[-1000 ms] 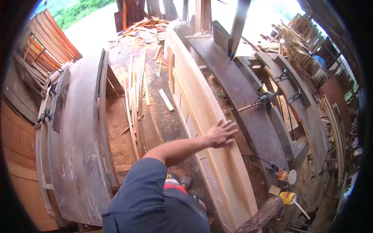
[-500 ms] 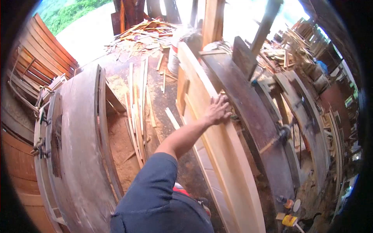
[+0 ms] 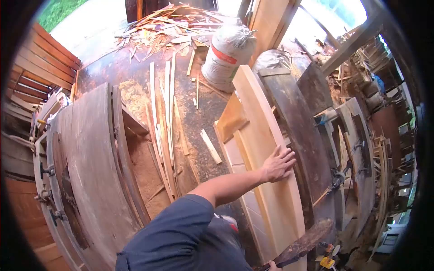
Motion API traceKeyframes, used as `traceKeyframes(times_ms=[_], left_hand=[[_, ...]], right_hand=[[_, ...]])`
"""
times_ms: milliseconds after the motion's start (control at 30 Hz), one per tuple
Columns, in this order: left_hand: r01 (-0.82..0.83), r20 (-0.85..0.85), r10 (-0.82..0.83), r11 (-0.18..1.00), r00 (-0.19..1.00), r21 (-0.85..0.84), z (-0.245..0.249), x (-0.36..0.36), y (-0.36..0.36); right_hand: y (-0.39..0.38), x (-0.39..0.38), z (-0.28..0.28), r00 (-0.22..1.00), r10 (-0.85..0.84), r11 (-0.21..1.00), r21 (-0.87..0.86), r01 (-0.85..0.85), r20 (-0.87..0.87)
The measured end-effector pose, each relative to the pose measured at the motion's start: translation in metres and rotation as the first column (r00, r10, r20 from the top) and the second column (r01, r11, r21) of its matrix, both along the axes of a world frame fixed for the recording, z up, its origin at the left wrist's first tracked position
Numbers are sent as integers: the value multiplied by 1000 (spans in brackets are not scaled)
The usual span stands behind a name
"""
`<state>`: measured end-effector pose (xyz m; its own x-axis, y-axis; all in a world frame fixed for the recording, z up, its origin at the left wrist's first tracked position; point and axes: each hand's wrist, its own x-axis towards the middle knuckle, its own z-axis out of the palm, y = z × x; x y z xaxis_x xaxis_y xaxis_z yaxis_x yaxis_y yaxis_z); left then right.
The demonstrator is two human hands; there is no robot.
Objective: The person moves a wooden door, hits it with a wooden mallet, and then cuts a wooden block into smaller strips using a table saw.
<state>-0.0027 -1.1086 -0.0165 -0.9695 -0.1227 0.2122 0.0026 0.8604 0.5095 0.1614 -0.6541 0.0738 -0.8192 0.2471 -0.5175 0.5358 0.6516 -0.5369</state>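
Note:
My left hand [image 3: 277,167] lies flat on the long edge of a pale wooden panelled door [image 3: 266,131], fingers stretched out. The door stands on its side against a dark workbench [image 3: 294,117], its recessed panels facing the floor side. At the bottom edge of the view, my right hand [image 3: 273,266] shows only in part, closed around the dark handle of a long, dusty brown brush-like tool [image 3: 307,239]. The tool's broad end lies across the near end of the door and the bench. Its exact kind is hard to make out.
Another bench [image 3: 92,158] with clamps [image 3: 46,170] stands at left. Long wood strips [image 3: 167,113] and sawdust cover the floor. A white sack [image 3: 228,54] stands beyond the door, near a scrap pile [image 3: 172,27]. A yellow object [image 3: 327,262] sits at lower right.
My right hand and the brush-like tool have come into view at the bottom. My left hand stays on the door's edge, now lower in the view, as the camera has shifted.

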Motion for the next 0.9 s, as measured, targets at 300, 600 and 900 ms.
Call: traceKeyframes(times_ms=[300, 600, 900], left_hand=[[-215, 11, 218, 969, 976, -123, 2, -42, -272], [-167, 69, 156, 968, 985, 186, 20, -95, -473], [-98, 225, -71, 745, 972, 660, 1, -105, -487]], right_hand=[[-95, 0, -43, 952, -184, 952, 198, 234, -243], [-251, -41, 68, 856, -379, 925, -164, 343, -351], [-390, -108, 273, 142, -277, 960, -266, 88, -950]])
